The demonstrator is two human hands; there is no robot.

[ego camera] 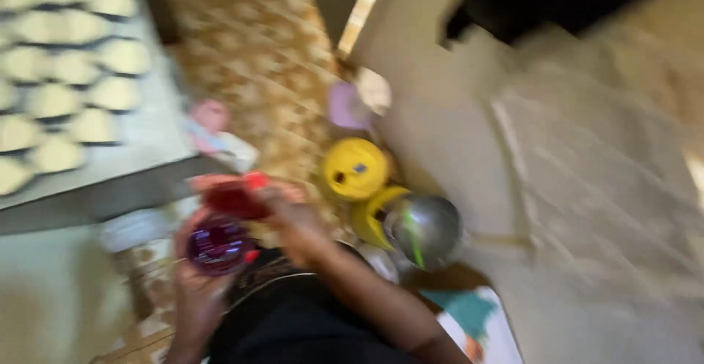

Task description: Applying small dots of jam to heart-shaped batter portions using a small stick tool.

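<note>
The picture is heavily blurred. My left hand [192,276] grips a small round jar [218,245] with dark purple contents, low in the view. Just above the jar, my right hand [290,214] holds a red lid [235,197]. Whether the lid touches the jar's mouth cannot be told. Both hands are over my lap, which is covered in dark cloth [293,320].
A tray [158,133] with several pale dough rounds [95,126] lies at the left. On the patterned floor [249,34] stand a yellow container [355,167], a steel pot [424,226] and a pink thing [345,106]. A beige wall and cloth [587,188] fill the right.
</note>
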